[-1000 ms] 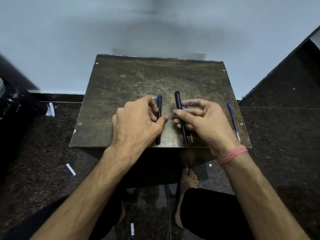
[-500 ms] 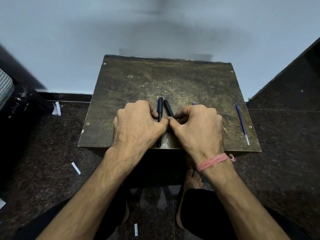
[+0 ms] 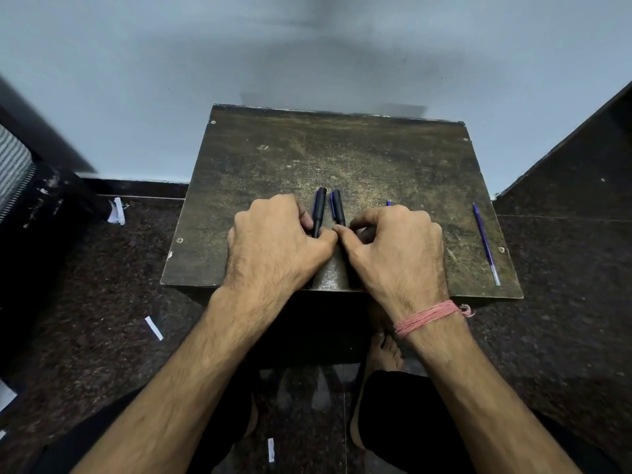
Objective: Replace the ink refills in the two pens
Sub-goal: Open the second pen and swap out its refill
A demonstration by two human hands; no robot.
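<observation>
Two black pens lie side by side on the worn wooden table (image 3: 273,159). My left hand (image 3: 273,248) grips the left pen (image 3: 318,210); its thumb and fingers close round the barrel. My right hand (image 3: 396,254) holds the right pen (image 3: 338,207), which leans slightly left at its far end. The near halves of both pens are hidden under my hands. My thumbs touch between the pens. A blue tip (image 3: 389,202), perhaps a refill, pokes out beyond my right fingers. A blue ink refill (image 3: 485,242) lies loose near the table's right edge.
The small table stands against a pale wall (image 3: 307,56) on a dark speckled floor (image 3: 102,302). Paper scraps (image 3: 154,328) lie on the floor to the left. My bare foot (image 3: 384,350) and dark-trousered knees sit below the table's front edge.
My right hand brought its pen leftward and down onto the table beside the left pen. Both hands now rest low with thumbs touching. The camera view shifted slightly.
</observation>
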